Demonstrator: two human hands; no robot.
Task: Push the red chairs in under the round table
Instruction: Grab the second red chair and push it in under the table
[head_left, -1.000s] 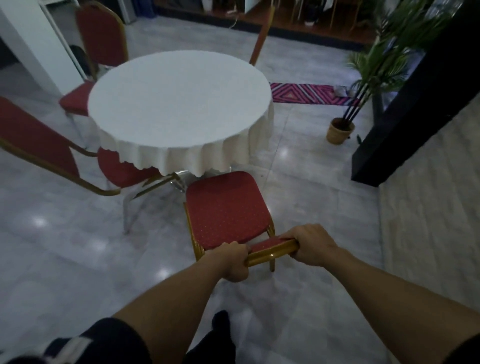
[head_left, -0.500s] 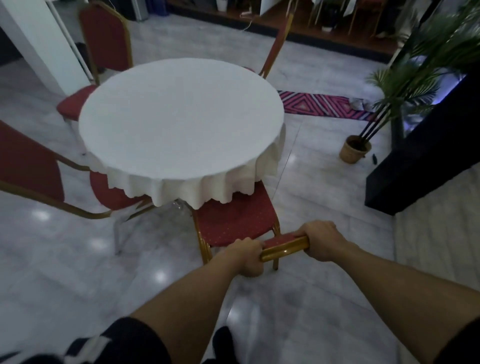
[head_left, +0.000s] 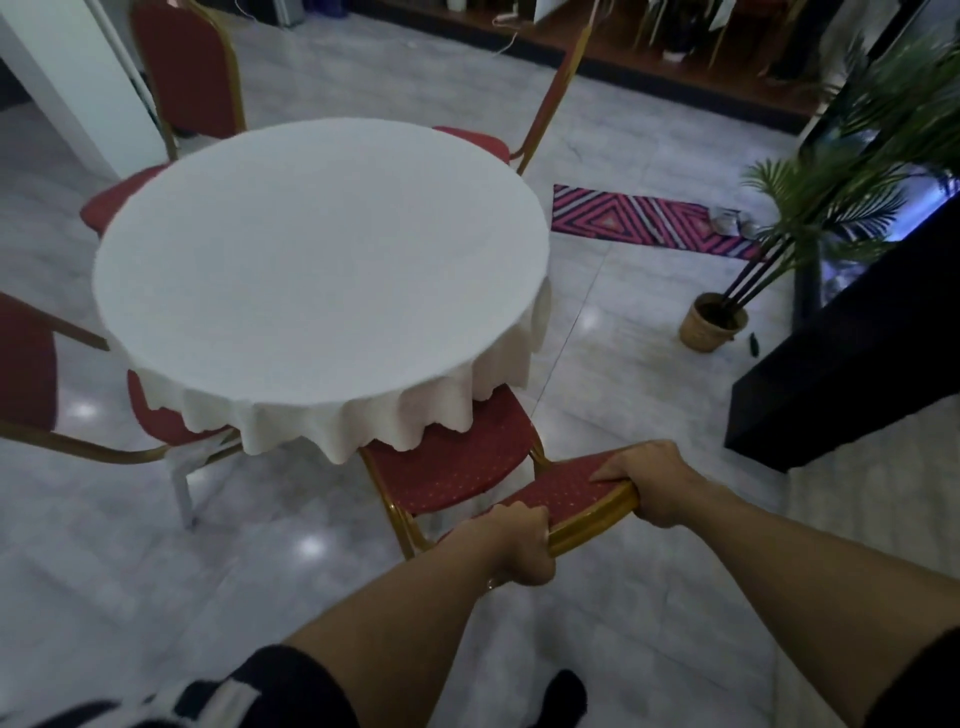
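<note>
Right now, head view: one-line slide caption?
Both hands, left and right, grip a red chair's backrest, its seat partly under the round table.

Both bare arms reach forward, left hand (head_left: 519, 545) and right hand (head_left: 652, 480) each with fingers (head_left: 610, 474) curled closed.
</note>
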